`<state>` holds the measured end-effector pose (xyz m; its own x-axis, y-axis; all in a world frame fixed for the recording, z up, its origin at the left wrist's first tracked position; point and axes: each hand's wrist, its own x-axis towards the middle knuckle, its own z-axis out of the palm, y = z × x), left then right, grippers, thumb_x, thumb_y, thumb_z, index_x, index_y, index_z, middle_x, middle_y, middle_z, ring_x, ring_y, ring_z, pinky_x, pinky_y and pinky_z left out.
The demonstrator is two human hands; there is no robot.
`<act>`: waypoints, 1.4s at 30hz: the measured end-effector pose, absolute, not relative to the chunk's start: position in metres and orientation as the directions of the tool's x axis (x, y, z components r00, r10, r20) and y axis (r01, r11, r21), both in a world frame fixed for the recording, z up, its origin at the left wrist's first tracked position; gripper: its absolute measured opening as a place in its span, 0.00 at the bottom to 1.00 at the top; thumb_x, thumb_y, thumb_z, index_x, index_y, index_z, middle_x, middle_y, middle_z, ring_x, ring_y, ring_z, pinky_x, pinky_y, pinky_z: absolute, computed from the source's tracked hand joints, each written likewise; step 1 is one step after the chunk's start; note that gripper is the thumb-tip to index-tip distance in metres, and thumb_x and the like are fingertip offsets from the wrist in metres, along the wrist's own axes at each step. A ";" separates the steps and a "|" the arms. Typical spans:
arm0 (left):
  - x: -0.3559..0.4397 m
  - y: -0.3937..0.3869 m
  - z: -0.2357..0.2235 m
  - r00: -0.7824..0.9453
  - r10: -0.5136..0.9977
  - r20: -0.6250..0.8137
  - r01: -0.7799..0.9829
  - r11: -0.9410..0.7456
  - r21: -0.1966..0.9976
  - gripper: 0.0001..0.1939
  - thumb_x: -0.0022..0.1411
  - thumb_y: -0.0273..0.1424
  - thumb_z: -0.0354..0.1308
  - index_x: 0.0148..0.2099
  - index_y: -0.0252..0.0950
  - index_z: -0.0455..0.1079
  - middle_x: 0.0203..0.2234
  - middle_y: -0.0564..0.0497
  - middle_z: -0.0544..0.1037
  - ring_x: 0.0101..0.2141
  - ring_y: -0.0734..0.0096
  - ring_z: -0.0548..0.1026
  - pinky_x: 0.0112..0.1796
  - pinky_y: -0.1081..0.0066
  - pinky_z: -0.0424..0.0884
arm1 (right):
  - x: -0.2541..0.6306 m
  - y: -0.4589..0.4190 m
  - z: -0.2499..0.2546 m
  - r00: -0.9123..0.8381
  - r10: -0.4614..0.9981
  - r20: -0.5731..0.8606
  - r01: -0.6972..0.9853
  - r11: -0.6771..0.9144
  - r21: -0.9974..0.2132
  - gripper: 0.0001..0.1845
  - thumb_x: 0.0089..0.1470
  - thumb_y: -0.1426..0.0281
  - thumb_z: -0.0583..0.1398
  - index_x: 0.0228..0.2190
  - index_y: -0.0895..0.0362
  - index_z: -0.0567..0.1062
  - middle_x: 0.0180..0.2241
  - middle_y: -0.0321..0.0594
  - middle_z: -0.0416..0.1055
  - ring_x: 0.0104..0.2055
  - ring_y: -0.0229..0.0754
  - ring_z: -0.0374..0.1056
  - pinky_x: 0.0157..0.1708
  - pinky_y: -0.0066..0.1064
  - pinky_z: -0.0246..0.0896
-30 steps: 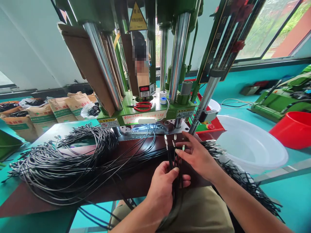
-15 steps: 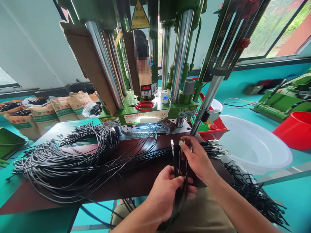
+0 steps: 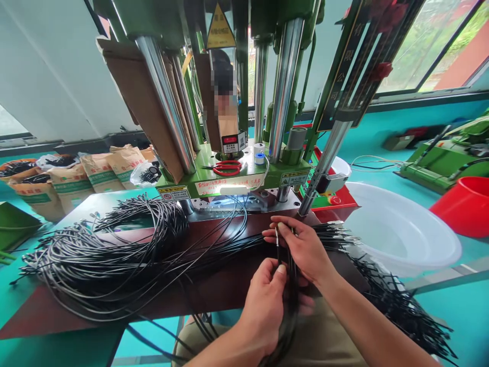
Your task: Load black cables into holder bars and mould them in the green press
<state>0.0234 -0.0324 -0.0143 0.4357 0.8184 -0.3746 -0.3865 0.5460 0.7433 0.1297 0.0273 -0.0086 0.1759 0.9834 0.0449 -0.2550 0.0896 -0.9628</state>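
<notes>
My left hand (image 3: 265,300) is closed around several thin black cables (image 3: 292,285), gripping them a little below their ends. Above it, my right hand (image 3: 303,247) pinches the tip of one cable by its silvery metal end (image 3: 277,238), with the other fingers partly spread. The lower part of the held cables hangs blurred over my lap. Behind my hands, a long bundle of black cables (image 3: 221,250) stretches across the dark red tabletop (image 3: 153,306), its metal tips (image 3: 342,232) lying just right of my right hand.
A green press (image 3: 214,186) with steel columns stands ahead, red-handled snips (image 3: 227,167) on its ledge. Looped cables (image 3: 95,260) pile up at left. At right are a white tub (image 3: 405,229), a red bucket (image 3: 466,204) and short black pieces (image 3: 408,311). A person's blurred face shows behind the press.
My right hand has moved left and slightly down onto a cable's metal end. The cable tips that stood apart above my left hand are now mostly covered by my right hand.
</notes>
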 end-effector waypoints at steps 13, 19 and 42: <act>0.003 -0.008 -0.009 0.520 0.773 -0.362 -0.497 0.619 0.608 0.11 0.55 0.29 0.62 0.37 0.29 0.66 0.25 0.50 0.71 0.23 0.75 0.71 0.24 0.74 0.70 | 0.133 0.034 0.007 -0.158 0.965 0.211 0.582 0.264 -0.769 0.24 0.62 0.55 0.48 0.30 0.55 0.78 0.28 0.36 0.76 0.29 0.39 0.71 0.29 0.28 0.63; -0.005 -0.010 -0.003 0.382 0.794 -0.473 -0.473 0.608 0.638 0.10 0.57 0.29 0.61 0.38 0.30 0.66 0.29 0.47 0.73 0.25 0.71 0.75 0.28 0.69 0.75 | 0.123 0.117 0.002 -0.203 0.958 0.202 0.833 0.277 -0.478 0.10 0.55 0.71 0.59 0.38 0.62 0.77 0.44 0.47 0.74 0.47 0.46 0.68 0.47 0.34 0.60; 0.010 -0.003 -0.004 0.307 0.839 -0.450 -0.253 0.528 0.811 0.19 0.52 0.44 0.62 0.39 0.37 0.65 0.18 0.59 0.65 0.12 0.82 0.60 0.10 0.81 0.51 | 0.182 -0.010 -0.010 0.006 0.986 -0.169 0.014 -0.169 -0.986 0.29 0.55 0.54 0.57 0.52 0.59 0.68 0.13 0.28 0.60 0.13 0.32 0.50 0.12 0.22 0.43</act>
<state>0.0095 -0.0026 -0.0037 0.3073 0.8387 -0.4496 -0.2529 0.5275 0.8110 0.1819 -0.0105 -0.0095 0.0060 0.9857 -0.1685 0.0140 -0.1686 -0.9856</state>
